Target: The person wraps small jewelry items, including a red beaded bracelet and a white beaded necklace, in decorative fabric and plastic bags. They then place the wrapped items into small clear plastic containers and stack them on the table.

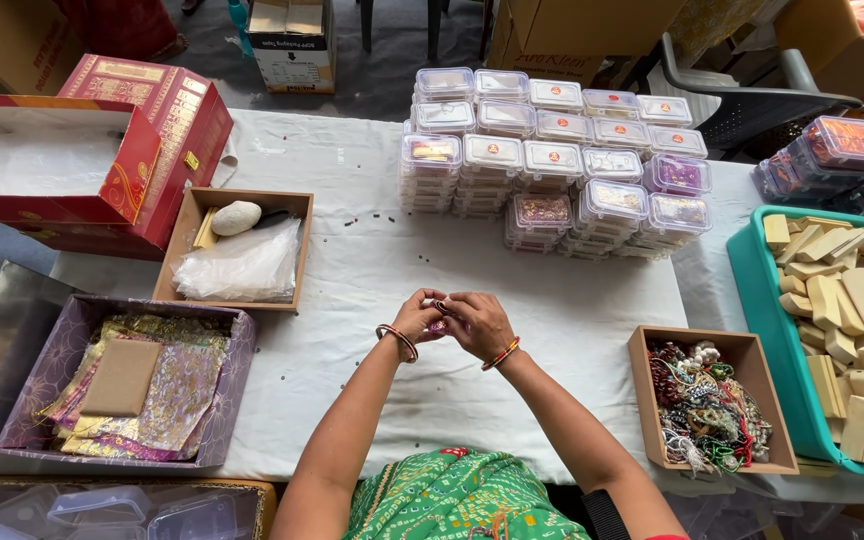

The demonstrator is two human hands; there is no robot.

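Both hands meet mid-surface over the white cloth (372, 300): left hand (418, 318) and right hand (476, 322), fingertips together, both grips pinched on one small dark ring-shaped piece (439, 306) held between them, just above the cloth. Too small to tell its long axis or which way it points. Two bangles on the left wrist, at least two on the right. One wooden tray of tangled bead jewellery (709, 405) near the right hand; one wooden tray with clear bags and a white stone (237, 248) to the left. One purple box of patterned foil sheets (132, 385) lower left. One teal tray of pale wooden blocks (847, 310) far right. Stacked clear lidded containers (552, 160) behind the hands, about 18 stacks visible. Two red boxes (102, 150) upper left.
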